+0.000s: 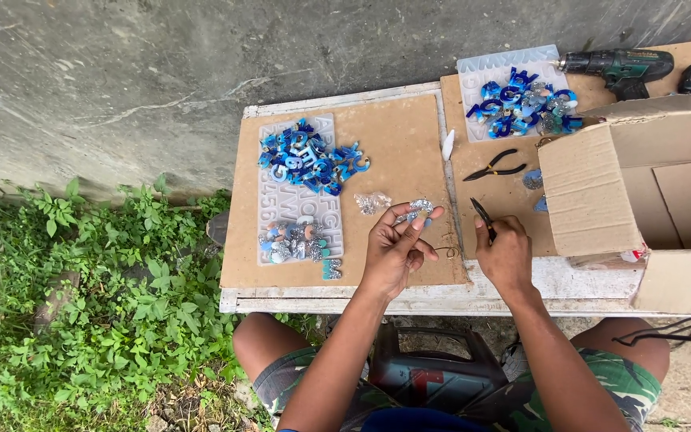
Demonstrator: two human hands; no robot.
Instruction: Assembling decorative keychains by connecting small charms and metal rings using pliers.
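The left hand [393, 250] pinches a small glittery silver resin piece [420, 206] between fingertips, just above the brown hardboard sheet [397, 152] on the white wooden table [569, 282]. The right hand [507, 254] is closed around a dark-handled plier tool [483, 216] — its tip points up and away from the wrist. Near the left hand lies a clear silicone letter mould [285, 204] heaped with blue resin letters [309, 160]; an open cardboard box [641, 188] sits just beside the right.

Letter pile [310, 158] on mould [293, 210] at left; pliers [493, 169] between second pile [525, 101] behind and hands in front; box [641, 188] right, drill [619, 67] behind
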